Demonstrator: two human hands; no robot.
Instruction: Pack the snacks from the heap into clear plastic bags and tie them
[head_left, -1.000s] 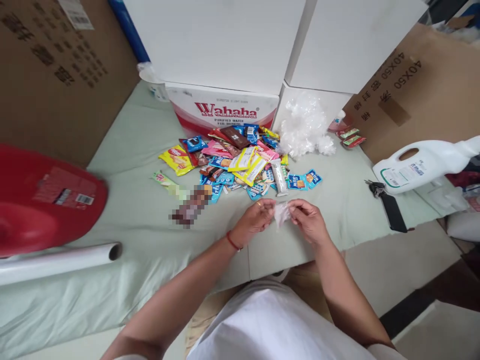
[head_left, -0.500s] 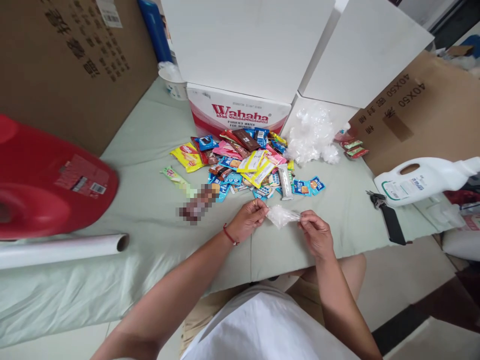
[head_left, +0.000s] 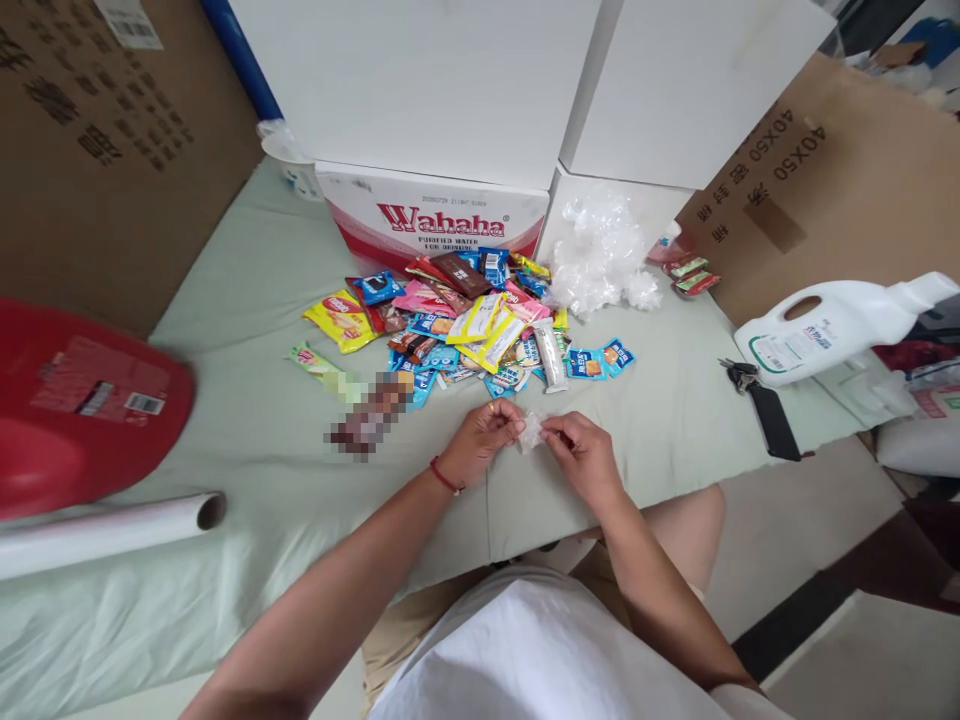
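Note:
A small crumpled clear plastic bag [head_left: 530, 432] is pinched between my two hands, low over the green cloth. My left hand [head_left: 486, 440] is closed on its left side, thumb against fingers. On its right side, my right hand [head_left: 585, 455] grips it with the fingertips. Just beyond the hands lies a pile of wrapped snacks [head_left: 480, 330] in yellow, blue, pink and brown packets. Behind the pile's right end sits a heap of crumpled clear plastic bags [head_left: 600, 255].
A red plastic jug [head_left: 97, 410] and a white roll [head_left: 112, 530] lie at the left. The Wahaha carton [head_left: 442, 215] stands behind the snacks. At the right are a white detergent bottle [head_left: 840, 330] and a black phone-like object with keys [head_left: 772, 420].
My hands have come closer together, and the plastic between them is bunched smaller. The whole view has shifted a little.

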